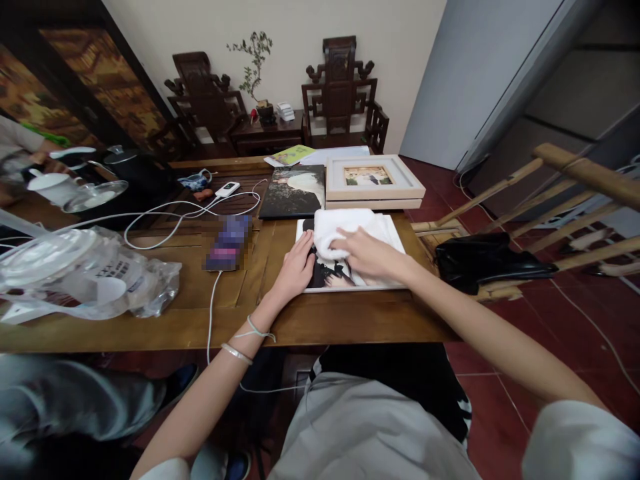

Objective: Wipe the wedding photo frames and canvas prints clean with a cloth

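Note:
A white-edged photo panel (390,267) lies flat on the wooden table (200,320) in front of me. My left hand (296,267) rests flat on the panel's left side, fingers stretched out. My right hand (367,253) presses a folded white cloth (345,227) onto the picture, fingers curled over the cloth's near edge. Behind the panel a dark photo print (293,193) lies flat, and a pale framed photo (373,177) sits on a stacked frame.
A phone (229,243) on a white cable lies left of the panel. Crumpled clear plastic wrap (75,273) and a teapot set (55,187) fill the table's left. A black bag (480,263) sits on a bamboo rack at right. Another person's legs (65,400) are at bottom left.

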### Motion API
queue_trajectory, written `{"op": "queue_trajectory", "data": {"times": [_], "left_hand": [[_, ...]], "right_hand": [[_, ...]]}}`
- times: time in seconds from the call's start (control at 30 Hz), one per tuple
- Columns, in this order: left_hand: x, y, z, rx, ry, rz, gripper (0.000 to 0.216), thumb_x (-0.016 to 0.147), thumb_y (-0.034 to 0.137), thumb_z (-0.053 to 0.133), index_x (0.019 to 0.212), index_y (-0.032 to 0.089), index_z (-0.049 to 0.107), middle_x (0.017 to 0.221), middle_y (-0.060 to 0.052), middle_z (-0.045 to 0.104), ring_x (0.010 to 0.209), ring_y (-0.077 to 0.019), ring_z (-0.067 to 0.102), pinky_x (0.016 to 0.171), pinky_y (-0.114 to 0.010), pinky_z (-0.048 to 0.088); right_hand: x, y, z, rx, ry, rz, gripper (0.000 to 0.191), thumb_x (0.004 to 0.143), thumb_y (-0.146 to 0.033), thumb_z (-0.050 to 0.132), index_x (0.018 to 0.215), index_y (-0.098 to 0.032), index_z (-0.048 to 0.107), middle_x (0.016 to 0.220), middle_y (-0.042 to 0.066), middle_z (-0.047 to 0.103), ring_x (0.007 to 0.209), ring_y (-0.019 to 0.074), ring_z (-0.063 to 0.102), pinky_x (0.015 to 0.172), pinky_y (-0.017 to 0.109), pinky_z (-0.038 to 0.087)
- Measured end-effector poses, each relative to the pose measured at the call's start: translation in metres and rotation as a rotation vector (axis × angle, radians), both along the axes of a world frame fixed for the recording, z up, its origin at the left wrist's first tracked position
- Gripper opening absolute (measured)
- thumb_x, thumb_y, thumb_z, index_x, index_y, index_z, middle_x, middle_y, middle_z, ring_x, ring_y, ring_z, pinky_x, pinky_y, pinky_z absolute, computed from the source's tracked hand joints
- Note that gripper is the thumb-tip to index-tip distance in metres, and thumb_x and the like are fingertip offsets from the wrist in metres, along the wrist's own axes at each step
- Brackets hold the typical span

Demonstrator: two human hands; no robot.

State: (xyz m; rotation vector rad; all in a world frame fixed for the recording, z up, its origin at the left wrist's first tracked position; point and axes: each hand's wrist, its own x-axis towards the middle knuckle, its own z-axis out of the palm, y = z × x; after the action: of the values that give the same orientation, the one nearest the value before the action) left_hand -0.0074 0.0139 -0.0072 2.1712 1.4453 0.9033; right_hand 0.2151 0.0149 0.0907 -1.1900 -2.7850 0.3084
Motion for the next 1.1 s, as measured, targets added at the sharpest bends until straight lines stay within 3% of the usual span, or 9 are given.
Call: {"op": "queue_trajectory", "data": {"times": [0.13,0.27,0.33,0.4,0.5,0.63,0.73,0.9,1.1], "left_hand": [[0.001,-0.001,0.001,-0.013,0.002,0.003,0.057,0.101,0.025,0.039,0.158,0.020,0.043,0.168,-0.012,0.037,0.159,-0.0274,0.029,0.128,-0.058,0.026],[0.002,-0.004,0.008,-0.041,0.010,0.001,0.056,0.102,0.023,0.039,0.158,0.020,0.043,0.169,-0.012,0.036,0.159,-0.0280,0.029,0.127,-0.058,0.027],[0.002,-0.005,0.010,-0.057,0.024,0.007,0.057,0.102,0.023,0.039,0.158,0.019,0.043,0.169,-0.012,0.035,0.159,-0.0283,0.029,0.128,-0.058,0.025],[0.003,-0.005,0.011,-0.063,0.037,0.013,0.057,0.101,0.022,0.039,0.158,0.017,0.043,0.169,-0.013,0.034,0.159,-0.0284,0.029,0.128,-0.058,0.025],[0.003,-0.004,0.009,-0.046,0.043,0.007,0.057,0.102,0.022,0.038,0.157,0.014,0.044,0.168,-0.014,0.035,0.159,-0.0279,0.029,0.128,-0.057,0.026],[0.002,-0.003,0.007,-0.007,-0.012,0.006,0.053,0.104,0.027,0.037,0.154,0.013,0.048,0.166,-0.015,0.040,0.157,-0.0271,0.034,0.129,-0.054,0.026],[0.001,-0.005,0.010,0.076,-0.127,0.023,0.054,0.108,0.041,0.033,0.154,0.017,0.049,0.166,-0.012,0.041,0.155,-0.0244,0.037,0.130,-0.047,0.025],[-0.002,-0.010,0.019,0.204,-0.296,0.094,0.073,0.107,0.065,0.022,0.159,0.018,0.042,0.165,-0.013,0.042,0.155,-0.0256,0.039,0.130,-0.043,0.027],[0.001,-0.009,0.017,0.211,-0.248,0.080,0.074,0.106,0.065,0.022,0.158,0.017,0.043,0.166,-0.014,0.041,0.156,-0.0266,0.036,0.131,-0.045,0.025]], "right_hand": [[0.014,-0.071,-0.011,0.004,-0.063,0.119,0.064,0.075,0.006,0.042,0.129,-0.018,0.067,0.156,0.018,0.053,0.155,0.0385,0.030,0.117,0.073,0.028],[0.030,-0.109,-0.007,-0.054,-0.066,0.225,0.059,0.072,0.004,0.045,0.121,-0.019,0.071,0.155,0.016,0.055,0.155,0.0375,0.031,0.118,0.072,0.029],[0.036,-0.106,0.000,-0.087,-0.037,0.216,0.057,0.071,0.003,0.045,0.116,-0.019,0.072,0.142,0.016,0.065,0.147,0.0336,0.046,0.118,0.061,0.035],[0.039,-0.090,0.008,-0.123,0.006,0.160,0.056,0.070,0.003,0.044,0.111,-0.020,0.073,0.120,0.012,0.076,0.123,0.0282,0.066,0.109,0.047,0.046],[0.037,-0.049,0.013,-0.122,0.070,0.064,0.054,0.071,0.000,0.044,0.112,-0.018,0.074,0.097,0.009,0.078,0.093,0.0248,0.071,0.089,0.035,0.051],[0.016,0.002,0.006,-0.042,0.108,-0.024,0.052,0.076,-0.002,0.043,0.119,-0.014,0.071,0.109,0.015,0.077,0.104,0.0287,0.068,0.091,0.037,0.048],[-0.010,0.017,-0.004,0.048,0.048,-0.101,0.056,0.080,0.000,0.042,0.129,-0.014,0.067,0.123,0.019,0.073,0.133,0.0357,0.056,0.106,0.053,0.042],[-0.035,-0.012,-0.014,0.068,0.000,0.137,0.059,0.079,0.005,0.043,0.129,-0.016,0.067,0.149,0.018,0.059,0.155,0.0395,0.030,0.115,0.076,0.026],[0.007,-0.075,-0.005,-0.068,0.013,0.344,0.060,0.070,0.007,0.044,0.116,-0.021,0.071,0.135,0.013,0.070,0.155,0.0300,0.033,0.124,0.066,0.023]]}}
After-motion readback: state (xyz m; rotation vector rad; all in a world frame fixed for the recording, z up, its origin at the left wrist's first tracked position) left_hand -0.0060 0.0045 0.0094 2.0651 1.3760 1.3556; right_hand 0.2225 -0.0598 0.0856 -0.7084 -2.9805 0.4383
